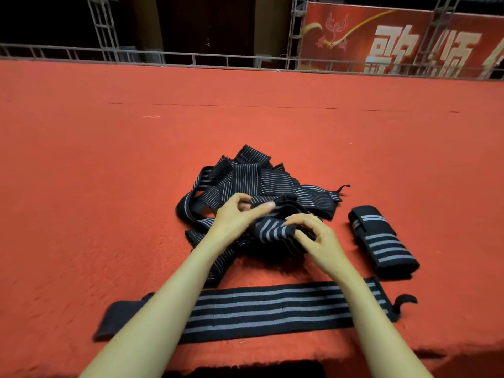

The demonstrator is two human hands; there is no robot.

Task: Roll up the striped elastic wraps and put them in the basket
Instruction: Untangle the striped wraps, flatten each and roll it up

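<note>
A tangled heap of black elastic wraps with grey stripes [261, 186] lies on the red carpet [109, 159]. My left hand [237, 214] and my right hand [313, 233] both pinch one striped wrap [272, 231] at the heap's near edge, its end bunched between them. A rolled-up wrap [381, 241] lies to the right of the heap. One wrap lies flat and stretched out [259, 309] across the carpet under my forearms. No basket is in view.
The red carpet stretches far to the back, left and right. A metal railing [191, 60] runs along its far edge, with a red banner [395, 42] behind it at the right. The carpet's near edge [245, 369] drops off just below my arms.
</note>
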